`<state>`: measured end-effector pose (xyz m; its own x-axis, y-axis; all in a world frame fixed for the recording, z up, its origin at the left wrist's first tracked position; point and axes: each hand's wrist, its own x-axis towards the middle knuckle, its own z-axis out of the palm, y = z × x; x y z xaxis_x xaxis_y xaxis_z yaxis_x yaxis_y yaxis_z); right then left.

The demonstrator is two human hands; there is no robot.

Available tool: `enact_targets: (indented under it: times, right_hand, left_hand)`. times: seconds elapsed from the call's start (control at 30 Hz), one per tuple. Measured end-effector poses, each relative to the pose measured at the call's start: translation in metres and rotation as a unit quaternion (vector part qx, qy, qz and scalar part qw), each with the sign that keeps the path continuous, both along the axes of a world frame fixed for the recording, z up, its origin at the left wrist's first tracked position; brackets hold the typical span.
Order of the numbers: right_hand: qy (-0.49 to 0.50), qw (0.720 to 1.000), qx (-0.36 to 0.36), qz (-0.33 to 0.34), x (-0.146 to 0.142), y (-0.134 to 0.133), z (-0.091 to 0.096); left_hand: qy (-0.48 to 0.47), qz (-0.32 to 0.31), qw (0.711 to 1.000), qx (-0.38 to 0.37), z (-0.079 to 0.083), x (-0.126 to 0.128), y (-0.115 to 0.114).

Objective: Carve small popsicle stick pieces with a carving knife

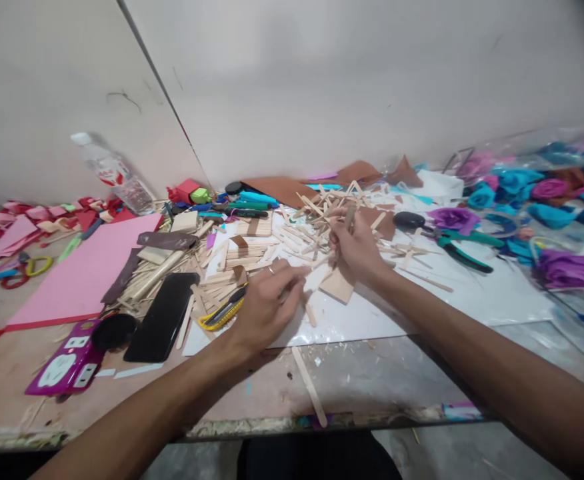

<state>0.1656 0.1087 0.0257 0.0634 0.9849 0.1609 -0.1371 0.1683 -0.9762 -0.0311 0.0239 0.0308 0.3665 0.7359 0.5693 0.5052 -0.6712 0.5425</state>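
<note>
My left hand [272,300] is closed, its fingers bent together low over the white board; whatever they pinch, if anything, is too small to tell. Its fingertips point at my right hand [355,250], which is wrapped round a thin brownish stick [351,216] held nearly upright. Just below the right hand lies a small square piece of wood [338,285]. A yellow box cutter [222,312] lies right beside my left wrist. Loose popsicle sticks [292,235] are heaped behind and between both hands, some bundled in rows.
Green-handled pliers [465,250] lie to the right, near purple and blue paper flowers [572,270]. At left are a black phone [162,317], a purple case [65,360] and a pink sheet [85,267]. A plastic bottle [115,175] leans against the wall. One stick [309,387] overhangs the board's front.
</note>
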Motion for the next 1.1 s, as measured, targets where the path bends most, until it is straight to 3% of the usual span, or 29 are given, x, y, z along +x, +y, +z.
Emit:
enact_targets:
  times: [0.07,0.2,0.27,0.33,0.43,0.57,0.7,0.87,1.1]
  right_hand:
    - [-0.078,0.997,0.008,0.001,0.005,0.001,-0.002]
    - [-0.224,0.972,0.048,-0.05,0.015,0.003,0.0]
    - [-0.316,0.94,0.1,-0.087,0.02,0.003,0.005]
    - [-0.426,0.886,0.162,-0.088,0.022,-0.002,0.01]
    - [-0.539,0.815,0.214,0.003,0.016,-0.014,0.013]
    - [-0.596,0.753,0.232,0.154,-0.001,-0.037,0.013]
    - [-0.637,0.701,0.232,0.22,-0.009,-0.057,0.017]
    - [-0.661,0.673,0.228,0.24,-0.016,-0.077,0.024]
    - [-0.661,0.69,0.196,0.221,-0.027,-0.09,0.01]
  left_hand:
    - [-0.047,0.029,0.998,-0.011,0.005,-0.007,0.004]
    - [-0.133,0.062,0.983,-0.107,0.004,-0.016,0.016]
    - [-0.162,0.081,0.974,-0.136,0.0,-0.019,0.022]
    - [-0.194,0.097,0.962,-0.165,-0.004,-0.021,0.027]
    - [-0.247,0.108,0.94,-0.209,-0.005,-0.024,0.031]
    - [-0.318,0.113,0.906,-0.256,-0.003,-0.024,0.033]
    - [-0.374,0.124,0.876,-0.278,0.0,-0.023,0.033]
    - [-0.399,0.127,0.867,-0.271,0.001,-0.023,0.031]
    - [-0.404,0.133,0.864,-0.268,0.004,-0.019,0.029]
